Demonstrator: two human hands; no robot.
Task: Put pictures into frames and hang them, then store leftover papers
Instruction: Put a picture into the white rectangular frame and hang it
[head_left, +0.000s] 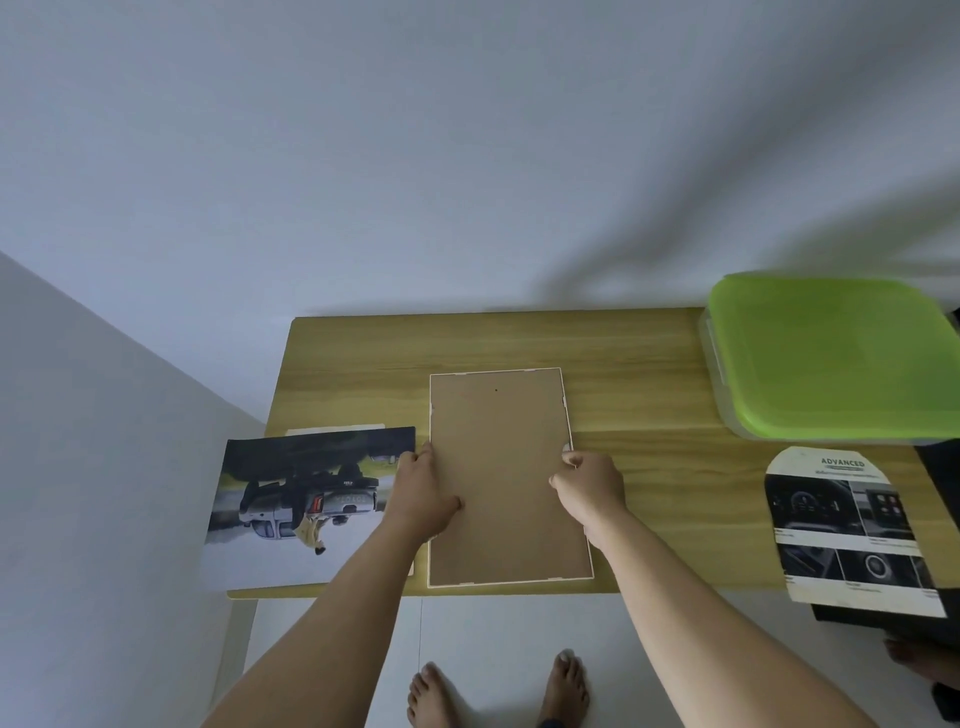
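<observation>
Rectangular frame (504, 441), brown board back, white rim

I see a frame (506, 473) lying face down on the wooden table (649, 374), its brown backing up. The left hand (423, 486) grips its left edge, and the right hand (589, 483) pinches its right edge. A truck photo (306, 504) lies just left of it. A green-lidded box (831, 358) and a brochure (852, 530) sit at the right.

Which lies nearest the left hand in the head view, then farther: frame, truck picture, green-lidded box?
1. Frame: gripped by the left hand.
2. Truck picture: just left of it.
3. Green-lidded box: far right, at the back.
</observation>
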